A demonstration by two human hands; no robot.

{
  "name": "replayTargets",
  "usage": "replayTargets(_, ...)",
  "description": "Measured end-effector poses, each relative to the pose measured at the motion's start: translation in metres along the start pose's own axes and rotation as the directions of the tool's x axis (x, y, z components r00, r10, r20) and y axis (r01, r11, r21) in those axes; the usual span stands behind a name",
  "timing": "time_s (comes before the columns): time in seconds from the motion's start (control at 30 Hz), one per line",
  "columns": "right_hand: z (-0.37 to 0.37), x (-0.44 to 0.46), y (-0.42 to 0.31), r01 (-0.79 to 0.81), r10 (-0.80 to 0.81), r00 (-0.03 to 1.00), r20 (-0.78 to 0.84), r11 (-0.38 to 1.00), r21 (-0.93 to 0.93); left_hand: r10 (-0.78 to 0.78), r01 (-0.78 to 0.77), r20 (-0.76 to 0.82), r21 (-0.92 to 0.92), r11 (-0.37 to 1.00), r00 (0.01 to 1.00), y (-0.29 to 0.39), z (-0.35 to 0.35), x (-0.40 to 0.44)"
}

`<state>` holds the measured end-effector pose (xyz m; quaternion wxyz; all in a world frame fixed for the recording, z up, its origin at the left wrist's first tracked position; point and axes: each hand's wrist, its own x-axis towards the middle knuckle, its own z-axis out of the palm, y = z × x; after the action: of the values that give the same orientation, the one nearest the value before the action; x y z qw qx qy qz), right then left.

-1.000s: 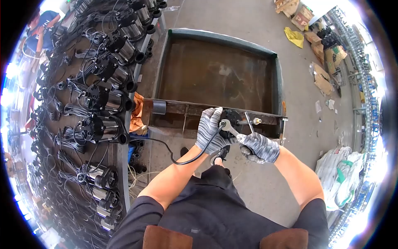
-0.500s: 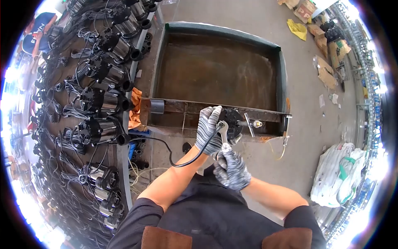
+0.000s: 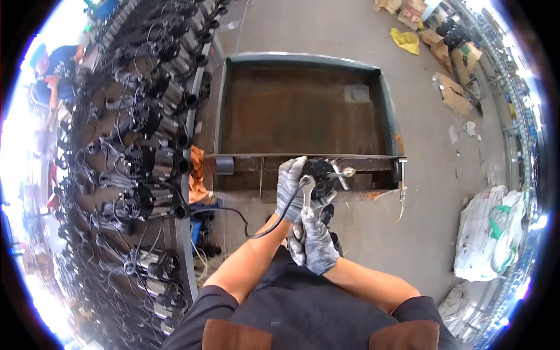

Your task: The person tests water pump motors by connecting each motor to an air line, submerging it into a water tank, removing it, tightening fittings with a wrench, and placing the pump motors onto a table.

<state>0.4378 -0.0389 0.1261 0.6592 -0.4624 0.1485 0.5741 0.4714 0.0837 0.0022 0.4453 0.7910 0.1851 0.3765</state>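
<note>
My left hand (image 3: 288, 185), in a grey striped glove, is wrapped round the side of a black round-topped pump (image 3: 322, 177). My right hand (image 3: 315, 240), gloved too, is closed on the handle of a wrench (image 3: 307, 197). The wrench's head sits around the fitting where a black cable (image 3: 248, 234) enters the pump top. From there the cable loops over my left forearm and runs off to the left. To the right of the pump is a metal T-shaped handle (image 3: 339, 175) with a brass-coloured fitting (image 3: 349, 172). The pump's lower body is mostly hidden.
A metal tank (image 3: 220, 111) of brownish liquid lies ahead, with a rusty ledge along its near side. Many pumps with coiled cables (image 3: 153, 160) fill the bench on the left. White sacks (image 3: 478, 239) and cardboard (image 3: 452, 93) lie on the right. Another person (image 3: 55, 70) is far left.
The view has shifted, so the tank sits lower in the picture. The wrench has turned slightly about the cable fitting, its handle moving left. Both hands keep their hold.
</note>
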Motion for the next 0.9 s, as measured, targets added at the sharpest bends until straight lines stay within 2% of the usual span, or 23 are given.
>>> replayTargets(0.03, -0.008, -0.009, -0.011, -0.115, 0.115, 0.993, 0.006, 0.993, -0.028, -0.279, 0.349, 0.212, -0.496, 0.795, 0.937, 0.015, -0.001, 0.002)
replayTargets(0.07, -0.019, -0.018, -0.02, -0.165, 0.169, 0.984, 0.049, 0.984, -0.074, -0.522, 0.586, 0.397, -0.765, 0.265, 0.755, 0.038, -0.004, 0.009)
replayTargets(0.1, -0.032, -0.028, -0.028, -0.213, 0.224, 0.971, 0.089, 0.971, -0.113, -0.438, 0.582, 0.433, -0.757, 0.297, 0.788, 0.055, -0.011, 0.012)
replayTargets(0.13, -0.044, -0.039, -0.039, -0.2, 0.226, 0.97, 0.089, 0.951, -0.238, -0.384, 0.57, 0.425, -0.667, 0.48, 0.82, 0.058, -0.015, 0.015)
replayTargets(0.2, -0.08, -0.049, -0.052, 0.0, 0.022, 0.996, 0.086, 0.969, -0.245, -0.273, 0.442, 0.402, -0.424, 0.791, 0.874, 0.064, -0.021, 0.021)
replayTargets(0.23, -0.101, -0.054, -0.055, 0.1, -0.093, 0.995, 0.041, 0.967, -0.235, -0.216, 0.348, 0.326, -0.428, 0.834, 0.92, 0.066, -0.023, 0.015)
replayTargets(0.27, -0.127, -0.057, -0.061, 0.187, -0.202, 0.979, -0.01, 0.921, -0.342, -0.157, 0.252, 0.247, -0.419, 0.872, 0.956, 0.069, -0.025, 0.01)
replayTargets(0.3, -0.145, -0.066, -0.077, 0.165, -0.23, 0.965, -0.123, 0.904, -0.394, -0.108, 0.172, 0.217, -0.306, 0.936, 0.97, 0.068, -0.03, 0.015)
replayTargets(0.33, -0.184, -0.06, -0.078, 0.333, -0.453, 0.887, -0.092, 0.764, -0.552, -0.058, 0.093, 0.187, -0.184, 0.979, 0.981, 0.068, -0.034, 0.02)
replayTargets(0.37, -0.214, -0.061, -0.084, 0.39, -0.58, 0.806, -0.121, 0.674, -0.628, -0.055, 0.047, 0.13, 0.061, 0.997, 0.99, 0.066, -0.041, 0.022)
replayTargets(0.4, -0.244, -0.062, -0.09, 0.415, -0.693, 0.705, -0.148, 0.573, -0.707, -0.095, 0.09, 0.116, 0.052, 0.995, 0.989, 0.072, -0.042, 0.023)
replayTargets(0.43, -0.268, -0.065, -0.108, 0.382, -0.735, 0.627, -0.259, 0.58, -0.72, -0.133, 0.129, 0.099, 0.046, 0.991, 0.986, 0.077, -0.042, 0.025)
replayTargets(0.5, -0.34, -0.048, -0.122, 0.402, -0.77, 0.474, -0.426, 0.62, -0.674, -0.058, -0.013, 0.159, 0.411, 0.911, 0.986, 0.075, -0.055, 0.028)
replayTargets(0.57, -0.383, -0.055, -0.165, 0.27, -0.671, 0.465, -0.577, 0.729, -0.629, -0.111, 0.042, 0.15, 0.399, 0.916, 0.982, 0.052, -0.064, 0.021)
replayTargets(0.63, -0.445, -0.019, -0.174, 0.186, -0.699, 0.433, -0.569, 0.688, -0.702, -0.365, 0.329, 0.059, 0.319, 0.889, 0.929, 0.059, -0.063, 0.012)
replayTargets(0.67, -0.474, -0.001, -0.174, 0.143, -0.716, 0.415, -0.562, 0.661, -0.737, -0.368, 0.312, 0.091, 0.369, 0.875, 0.925, 0.073, -0.055, 0.015)
replayTargets(0.7, -0.489, 0.013, -0.179, 0.118, -0.676, 0.488, -0.552, 0.678, -0.725, -0.371, 0.293, 0.121, 0.417, 0.861, 0.921, 0.086, -0.045, 0.016)
replayTargets(0.73, -0.501, 0.031, -0.181, 0.098, -0.653, 0.542, -0.529, 0.675, -0.732, -0.387, 0.336, 0.148, 0.282, 0.898, 0.91, 0.073, -0.052, 0.013)
replayTargets(0.77, -0.509, 0.051, -0.183, 0.08, -0.625, 0.6, -0.499, 0.668, -0.74, -0.405, 0.354, 0.12, 0.308, 0.883, 0.906, 0.07, -0.057, 0.012)
replayTargets(0.87, -0.519, 0.098, -0.186, 0.134, -0.58, 0.68, -0.448, 0.699, -0.702, -0.505, 0.48, 0.087, 0.209, 0.852, 0.859, 0.039, -0.086, 0.013)
replayTargets(0.9, -0.519, 0.109, -0.187, 0.151, -0.592, 0.687, -0.421, 0.683, -0.715, -0.535, 0.508, 0.078, 0.227, 0.831, 0.841, 0.045, -0.084, 0.015)
